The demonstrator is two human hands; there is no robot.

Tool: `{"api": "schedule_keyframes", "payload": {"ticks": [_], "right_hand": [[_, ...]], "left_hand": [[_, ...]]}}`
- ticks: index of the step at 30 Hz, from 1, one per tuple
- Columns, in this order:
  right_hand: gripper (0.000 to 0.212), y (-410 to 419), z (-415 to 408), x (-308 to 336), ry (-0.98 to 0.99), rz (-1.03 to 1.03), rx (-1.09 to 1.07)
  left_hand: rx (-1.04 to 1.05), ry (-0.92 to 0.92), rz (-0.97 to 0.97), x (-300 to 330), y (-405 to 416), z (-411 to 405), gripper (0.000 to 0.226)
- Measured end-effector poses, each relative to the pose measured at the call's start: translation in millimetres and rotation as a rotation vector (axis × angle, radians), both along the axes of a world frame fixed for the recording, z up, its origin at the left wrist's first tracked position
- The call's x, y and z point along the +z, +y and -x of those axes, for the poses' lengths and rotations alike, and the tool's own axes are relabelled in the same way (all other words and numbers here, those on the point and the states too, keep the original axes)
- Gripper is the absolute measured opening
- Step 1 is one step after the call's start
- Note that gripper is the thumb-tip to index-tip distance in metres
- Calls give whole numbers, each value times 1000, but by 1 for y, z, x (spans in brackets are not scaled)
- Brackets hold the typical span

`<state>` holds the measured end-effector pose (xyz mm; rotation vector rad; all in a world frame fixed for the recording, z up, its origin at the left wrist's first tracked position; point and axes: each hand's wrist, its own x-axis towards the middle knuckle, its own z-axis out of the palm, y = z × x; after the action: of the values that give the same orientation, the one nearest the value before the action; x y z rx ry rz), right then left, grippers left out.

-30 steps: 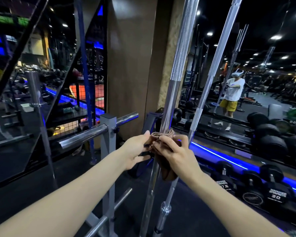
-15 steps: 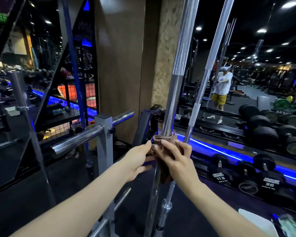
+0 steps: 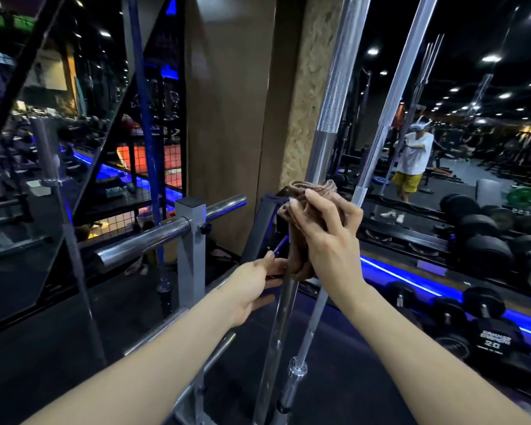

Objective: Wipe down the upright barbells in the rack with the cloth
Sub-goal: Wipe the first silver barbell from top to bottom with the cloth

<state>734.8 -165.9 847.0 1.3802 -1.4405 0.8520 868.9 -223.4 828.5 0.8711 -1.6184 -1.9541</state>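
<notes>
Two chrome barbells stand upright before me. The nearer barbell point(image 3: 331, 96) has a knurled upper part; the second barbell point(image 3: 390, 105) leans just right of it. A brown cloth point(image 3: 314, 191) is wrapped round the nearer bar at mid height. My right hand point(image 3: 325, 231) grips the cloth round the bar. Lower down, my left hand point(image 3: 255, 286) holds the same bar just under the cloth's hanging end, thumb and fingers curled about it. The bars' lower ends reach the rack base point(image 3: 196, 400) at the bottom edge.
A grey rack post point(image 3: 190, 240) carries a horizontal chrome bar point(image 3: 147, 240) at the left. Dumbbells point(image 3: 488, 332) line a blue-lit rack at the right, below a mirror that reflects a person in a white shirt point(image 3: 414, 154). A brown pillar point(image 3: 227, 118) rises behind.
My right hand has slid the cloth up the nearer bar. My left hand has let go of the cloth and now holds the bar lower down.
</notes>
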Motion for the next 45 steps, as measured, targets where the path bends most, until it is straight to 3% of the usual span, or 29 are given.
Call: {"api": "schedule_keyframes", "payload": {"ticks": [13, 19, 23, 31, 35, 39, 42, 45], "right_hand": [[59, 5, 5, -13, 100, -63, -30], [44, 4, 9, -12, 165, 13, -54], [44, -5, 16, -11, 214, 59, -62], [29, -11, 10, -4, 251, 162, 46], [34, 2, 2, -3, 267, 80, 45], [34, 2, -7, -12, 194, 94, -60], [50, 7, -18, -24, 59, 28, -80], [67, 7, -29, -47, 66, -36, -159]], "left_hand": [[18, -6, 112, -7, 4, -1, 30], [-53, 27, 224, -15, -3, -1, 19], [-79, 106, 333, -25, -8, 1, 8], [-172, 350, 551, -56, -20, 10, 13], [-240, 499, 522, -78, -28, 14, 16], [-312, 549, 557, -108, -34, 26, 38], [-315, 594, 644, -121, -31, 33, 45], [-287, 675, 704, -129, -29, 37, 42]]}}
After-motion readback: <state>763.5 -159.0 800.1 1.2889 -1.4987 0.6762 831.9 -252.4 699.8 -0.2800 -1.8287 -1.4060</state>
